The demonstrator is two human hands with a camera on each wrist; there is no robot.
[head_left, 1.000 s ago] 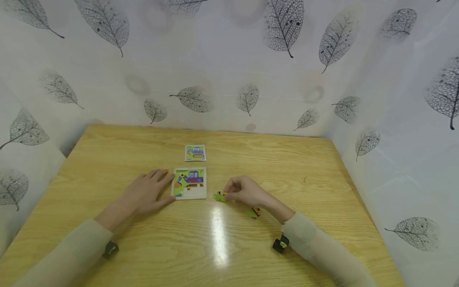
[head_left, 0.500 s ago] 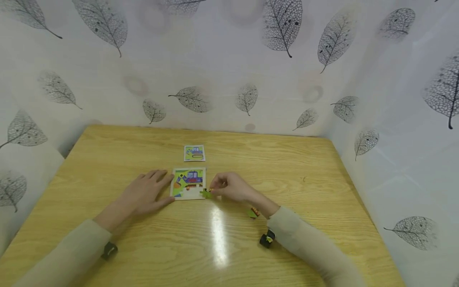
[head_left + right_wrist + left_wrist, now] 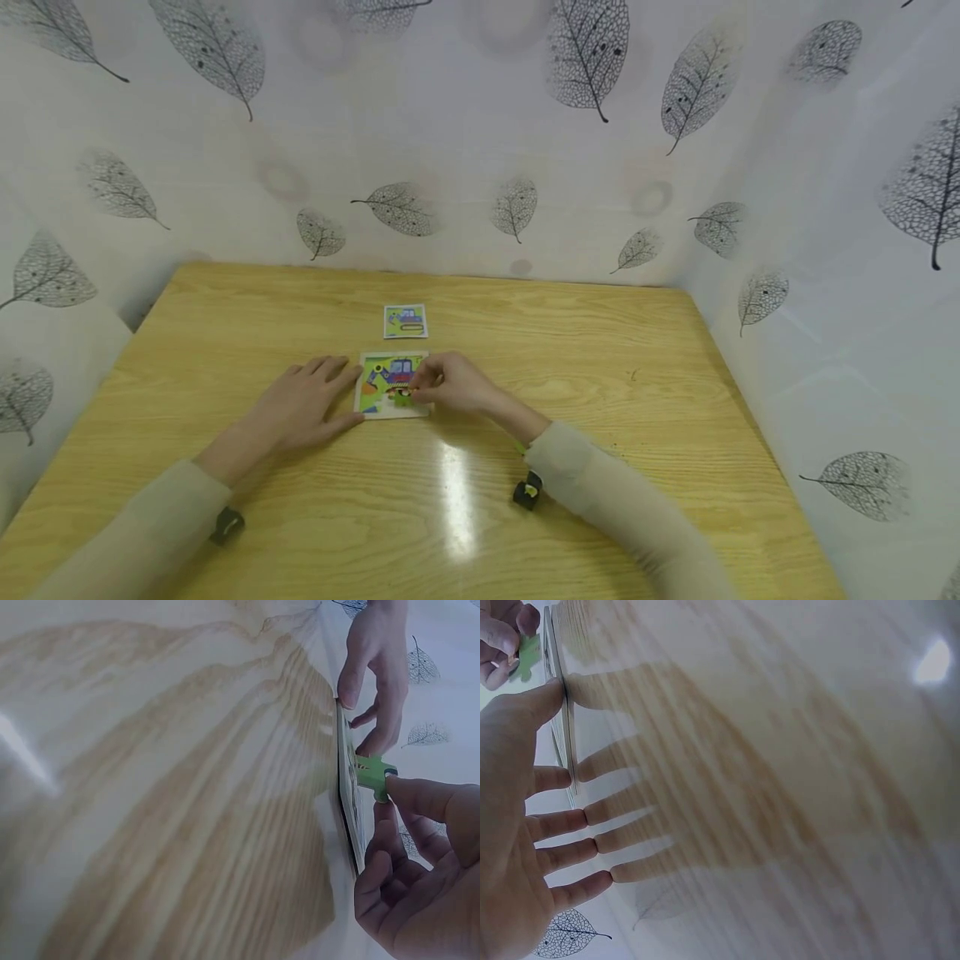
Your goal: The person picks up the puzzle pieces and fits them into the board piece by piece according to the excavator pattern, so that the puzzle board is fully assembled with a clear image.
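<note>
A square jigsaw board (image 3: 388, 411) with a colourful digger picture lies on the table, a pale bare patch along its lower part. My left hand (image 3: 306, 407) lies flat-fingered at its left side, thumb and index fingertips touching the edge. In the right wrist view, a green puzzle piece (image 3: 372, 774) is pinched between the thumb and fingers of my right hand (image 3: 457, 385). That piece is over the board's lower right part, close above the bare patch. My right fingers partly cover it in the head view.
A small picture card (image 3: 405, 321) showing a similar digger lies behind the board. Another green puzzle piece (image 3: 520, 447) peeks out beside the right sleeve (image 3: 570, 458), mostly hidden. A leaf-patterned curtain (image 3: 465, 125) borders the wooden table (image 3: 300, 517).
My right hand has carried the green puzzle piece leftward from the table onto the board's area. Its sleeve now covers most of the other piece. My left hand has stayed in place.
</note>
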